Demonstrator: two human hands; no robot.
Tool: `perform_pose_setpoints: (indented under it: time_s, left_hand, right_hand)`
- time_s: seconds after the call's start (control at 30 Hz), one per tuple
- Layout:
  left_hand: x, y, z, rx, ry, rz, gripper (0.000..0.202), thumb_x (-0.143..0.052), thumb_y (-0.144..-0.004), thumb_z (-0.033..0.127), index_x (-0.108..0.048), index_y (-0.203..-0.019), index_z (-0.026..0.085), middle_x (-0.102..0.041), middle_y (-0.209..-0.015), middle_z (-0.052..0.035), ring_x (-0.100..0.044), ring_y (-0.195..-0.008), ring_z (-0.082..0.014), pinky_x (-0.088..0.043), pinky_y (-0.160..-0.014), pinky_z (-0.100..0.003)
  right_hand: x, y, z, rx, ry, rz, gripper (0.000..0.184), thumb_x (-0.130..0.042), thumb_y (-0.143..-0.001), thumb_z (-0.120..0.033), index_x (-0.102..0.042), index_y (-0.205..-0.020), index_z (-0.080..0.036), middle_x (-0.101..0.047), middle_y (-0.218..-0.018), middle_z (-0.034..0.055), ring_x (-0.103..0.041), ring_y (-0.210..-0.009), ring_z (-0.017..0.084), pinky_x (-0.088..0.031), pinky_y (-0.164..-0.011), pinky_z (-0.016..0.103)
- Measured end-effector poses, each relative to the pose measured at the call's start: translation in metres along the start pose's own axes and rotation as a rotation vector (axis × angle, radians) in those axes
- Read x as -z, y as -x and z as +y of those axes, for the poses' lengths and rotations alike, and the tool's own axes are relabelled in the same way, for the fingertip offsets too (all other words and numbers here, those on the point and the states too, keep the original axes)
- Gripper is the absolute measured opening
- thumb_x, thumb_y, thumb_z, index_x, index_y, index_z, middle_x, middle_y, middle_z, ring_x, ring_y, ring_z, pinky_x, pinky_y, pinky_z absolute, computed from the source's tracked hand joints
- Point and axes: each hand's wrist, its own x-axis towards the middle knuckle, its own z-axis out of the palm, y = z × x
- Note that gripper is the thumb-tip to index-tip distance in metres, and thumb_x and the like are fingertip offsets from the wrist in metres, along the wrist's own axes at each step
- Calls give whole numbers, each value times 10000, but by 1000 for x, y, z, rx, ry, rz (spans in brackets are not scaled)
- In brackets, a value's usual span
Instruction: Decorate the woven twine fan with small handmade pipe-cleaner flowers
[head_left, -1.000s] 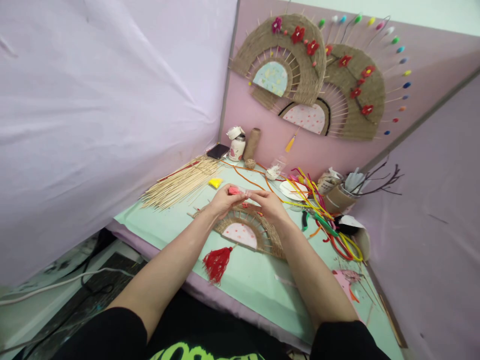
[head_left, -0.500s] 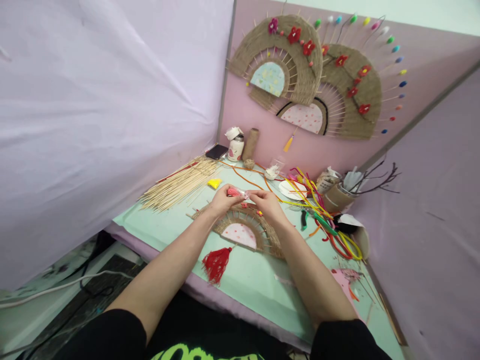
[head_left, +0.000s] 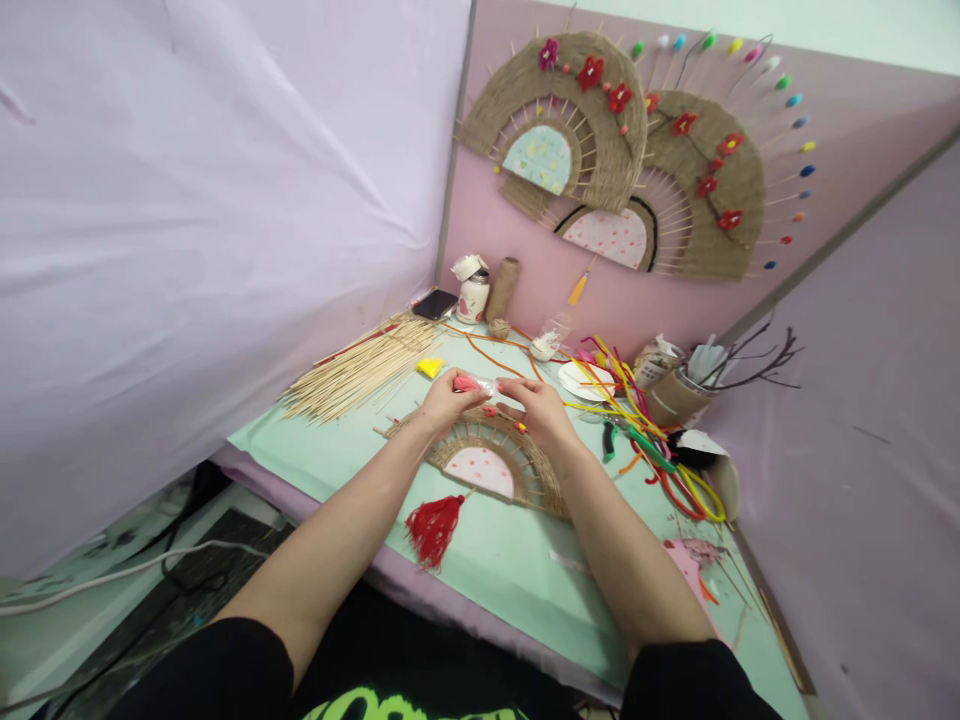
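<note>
My left hand [head_left: 444, 402] is closed on a small clear bag of pink-red bits [head_left: 474, 383], held just above the table. My right hand [head_left: 537, 412] hovers beside it with fingers curled; whether its fingertips touch the bag is unclear. Under both hands lies a half-round woven jute fan [head_left: 501, 462] with a pink paper centre and a red tassel [head_left: 433, 527] at its near end.
A bundle of bamboo skewers [head_left: 358, 368] lies left on the mint-green table [head_left: 495, 560]. Coloured pipe cleaners [head_left: 645, 430], cups and twigs crowd the right side. A jar, twine spool [head_left: 502, 288] and phone stand at the back. Finished fans [head_left: 600, 130] hang on the pink wall.
My right hand has drawn slightly away from the bag and lowered a little. The left hand and the bag stay almost where they were.
</note>
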Motion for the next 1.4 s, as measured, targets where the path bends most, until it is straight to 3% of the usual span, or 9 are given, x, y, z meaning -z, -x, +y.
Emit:
perform_pose_setpoints:
  time_s: [0.1,0.3,0.47,0.57,0.67,0.77,0.9,1.2,1.4]
  left_hand:
    - [4,-4,-1,14,25,67,357,-776,-563,222,-502,-787,172,-567,-713,36,-576,-682,-104,-474,-741,-277]
    - [30,-20,0,-110,-374,514,404,-718,-608,159,-540,-971,180,-597,-966,-45,-584,-937,-186,-432,-911,-345]
    - [33,-17,10,-364,-680,581,482,-697,-621,103,-590,-1085,177,-488,-1311,-137,-362,-1338,-293,-268,-1114,-411]
    - [19,-8,12,-387,-511,345,310,-682,-727,209,-629,-1032,186,-610,-1142,-104,-525,-1167,-250,-387,-1015,-393]
    - [5,1,10,-118,-141,-50,275,-692,-765,391,-657,-913,161,-667,-852,-59,-624,-800,-170,-487,-773,-319]
    - [-1,7,6,133,152,-216,372,-713,-756,469,-680,-905,130,-681,-833,-73,-618,-708,-126,-484,-683,-264]
    - [1,7,4,316,318,-319,308,-739,-767,391,-698,-860,101,-682,-794,-86,-607,-689,-104,-471,-625,-212]
    - [9,5,11,351,519,-316,168,-814,-675,169,-682,-759,107,-603,-709,-10,-524,-589,-34,-441,-534,-132]
    - [8,4,10,333,460,-310,213,-831,-657,189,-688,-778,86,-609,-673,-12,-537,-587,-35,-404,-512,-125]
  right_hand:
    - [5,-3,-1,-35,-89,21,215,-795,-630,-365,-676,-729,-216,-715,-1012,50,-633,-1022,202,-567,-863,343]
    - [5,-3,-2,-58,-176,-54,243,-813,-648,-353,-649,-771,-223,-733,-1014,58,-680,-949,187,-564,-866,314]
    - [0,3,-5,17,-175,-92,317,-841,-605,-378,-634,-791,-226,-738,-973,49,-684,-956,189,-552,-850,304]
    - [-4,6,-5,97,-140,-65,332,-833,-594,-391,-621,-788,-226,-730,-917,35,-686,-908,180,-535,-854,316]
    - [-9,9,-5,221,-51,0,307,-805,-619,-372,-612,-808,-227,-716,-877,23,-680,-866,175,-522,-848,334]
    - [-12,11,-5,361,87,20,290,-765,-657,-342,-606,-871,-228,-707,-870,23,-667,-855,175,-509,-847,335]
    - [-14,13,-3,401,201,-36,308,-728,-672,-321,-579,-929,-238,-684,-832,11,-644,-789,166,-510,-781,314]
    - [-9,14,-9,470,302,-38,205,-672,-749,-340,-642,-920,-230,-692,-929,43,-623,-866,181,-497,-797,320]
    - [-6,19,-14,825,678,-81,154,-615,-850,-310,-709,-933,-221,-637,-948,66,-597,-828,175,-498,-697,310]
